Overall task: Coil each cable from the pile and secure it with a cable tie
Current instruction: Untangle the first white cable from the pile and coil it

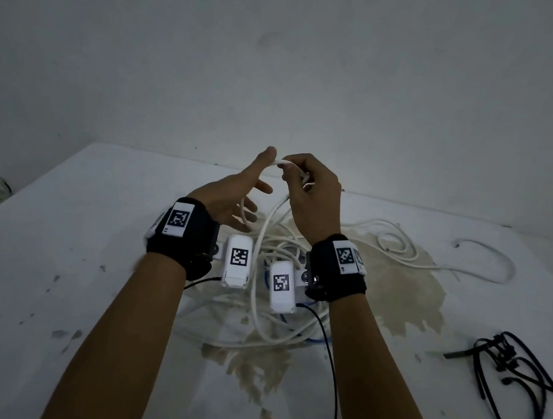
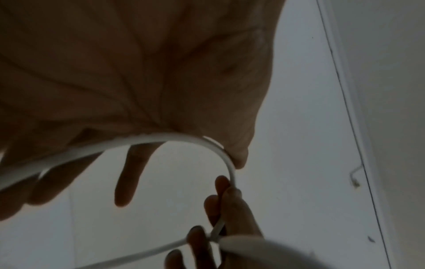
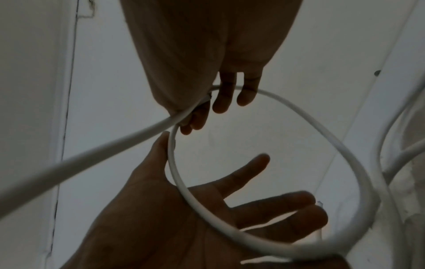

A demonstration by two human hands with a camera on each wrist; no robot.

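A tangled pile of white cables (image 1: pixel 285 244) lies on the white table (image 1: pixel 56 253), under and behind both wrists. Both hands are raised above it. My left hand (image 1: pixel 249 192) is spread open, palm facing right, with one loop of white cable (image 3: pixel 287 145) laid across its palm and against the thumb. My right hand (image 1: pixel 305 185) pinches that same cable (image 2: pixel 207 143) just past the left thumb tip; its fingers (image 2: pixel 225 196) curl round the strand. The rest of the cable trails down into the pile.
Several black cable ties (image 1: pixel 512 367) lie in a loose heap at the table's right. A single white cable (image 1: pixel 490 257) snakes off to the far right. A brownish stain (image 1: pixel 407 293) marks the tabletop. A grey wall (image 1: pixel 285 55) stands behind.
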